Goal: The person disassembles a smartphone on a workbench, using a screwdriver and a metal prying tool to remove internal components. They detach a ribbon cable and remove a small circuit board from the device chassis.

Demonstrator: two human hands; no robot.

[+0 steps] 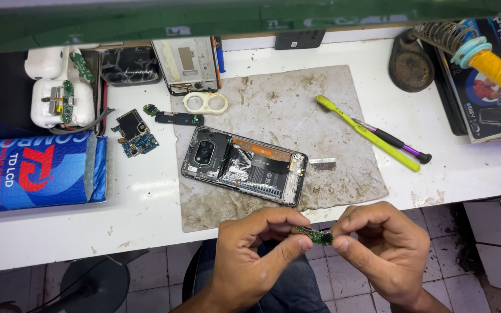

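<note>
My left hand (253, 252) and my right hand (384, 246) meet below the table's front edge, over my lap. Together they pinch a small green circuit board (315, 235) between fingertips and thumbs. On the stained grey mat (297, 104) above them lies an opened smartphone (243, 164), back cover off, with its camera module at the left and battery area exposed. A small metal blade (322, 164) rests just right of the phone.
A yellow-green tool (366, 132) and a dark purple-tipped screwdriver (398, 144) lie at the right. A blue padded envelope (36, 171), a loose blue board (135, 134), white casings (59, 87), a phone frame (188, 64) and a soldering stand (445, 36) ring the white table (146, 214).
</note>
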